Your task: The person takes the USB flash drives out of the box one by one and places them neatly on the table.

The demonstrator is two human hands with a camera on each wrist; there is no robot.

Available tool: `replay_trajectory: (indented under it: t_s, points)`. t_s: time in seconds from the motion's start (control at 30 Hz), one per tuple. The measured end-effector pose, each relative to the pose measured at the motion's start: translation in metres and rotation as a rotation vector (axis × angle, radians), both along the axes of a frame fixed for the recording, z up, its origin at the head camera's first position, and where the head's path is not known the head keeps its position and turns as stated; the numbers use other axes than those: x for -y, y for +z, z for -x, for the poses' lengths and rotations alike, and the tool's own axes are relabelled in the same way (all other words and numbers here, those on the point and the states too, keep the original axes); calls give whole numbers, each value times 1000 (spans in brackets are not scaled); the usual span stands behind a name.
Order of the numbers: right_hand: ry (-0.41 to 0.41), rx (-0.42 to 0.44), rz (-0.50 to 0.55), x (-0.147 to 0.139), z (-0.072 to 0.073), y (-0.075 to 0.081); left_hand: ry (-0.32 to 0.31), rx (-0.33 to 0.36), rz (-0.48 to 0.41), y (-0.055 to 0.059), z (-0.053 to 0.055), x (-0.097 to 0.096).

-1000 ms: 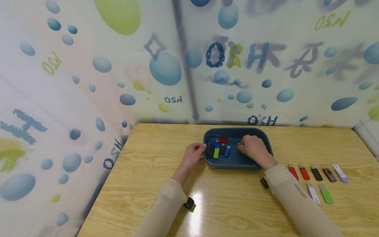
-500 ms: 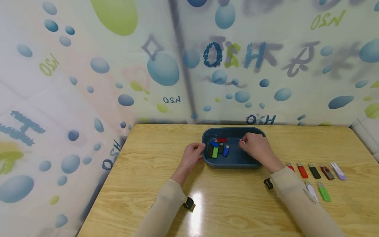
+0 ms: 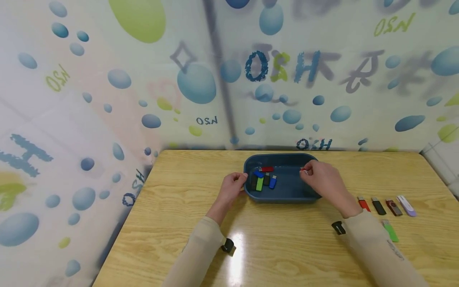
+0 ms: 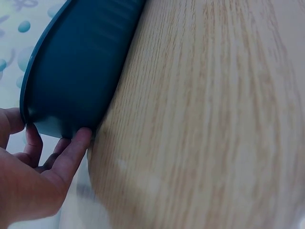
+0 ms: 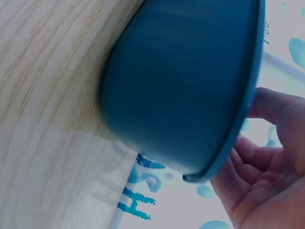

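In the head view my left hand [image 3: 231,188] holds the left end of a dark blue plastic bin [image 3: 283,200]. The left wrist view shows its thumb at the rim and fingers against the outer wall. Over the bin's right end, my right hand [image 3: 327,181] pinches a small red flash drive [image 3: 303,169], mostly hidden by the fingers. Inside the bin's left half lie a red flash drive [image 3: 266,169], a green one [image 3: 259,184], blue ones [image 3: 273,182] and black ones [image 3: 266,179]. The right wrist view shows my right hand beyond the rim, the drive hidden.
On the wooden table [image 3: 172,207], right of the bin, more flash drives lie in rows: red [image 3: 363,204], black [image 3: 379,206], brown [image 3: 393,207], white and purple [image 3: 407,206], and green [image 3: 390,231]. My right sleeve covers part of them. A patterned wall stands behind.
My right hand has moved right from mid-bin to its right end, with the red flash drive at its fingertips. The right sleeve now covers more drives. My left hand stays on the bin.
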State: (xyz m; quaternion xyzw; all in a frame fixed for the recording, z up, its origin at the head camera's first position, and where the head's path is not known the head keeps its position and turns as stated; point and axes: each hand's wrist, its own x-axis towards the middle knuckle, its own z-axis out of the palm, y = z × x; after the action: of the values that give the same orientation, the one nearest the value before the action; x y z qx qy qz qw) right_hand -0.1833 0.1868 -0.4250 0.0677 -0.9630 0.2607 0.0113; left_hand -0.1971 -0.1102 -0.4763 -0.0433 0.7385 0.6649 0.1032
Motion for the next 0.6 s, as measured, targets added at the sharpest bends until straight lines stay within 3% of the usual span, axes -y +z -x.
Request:
replay_trajectory:
  t_s: [0.53, 0.6]
  points:
    - [-29, -12, -16, -36, -30, 12, -13, -11, -4, 1, 0, 1]
    - [-34, -4, -18, -42, -33, 13, -19, -9, -2, 6, -3, 1]
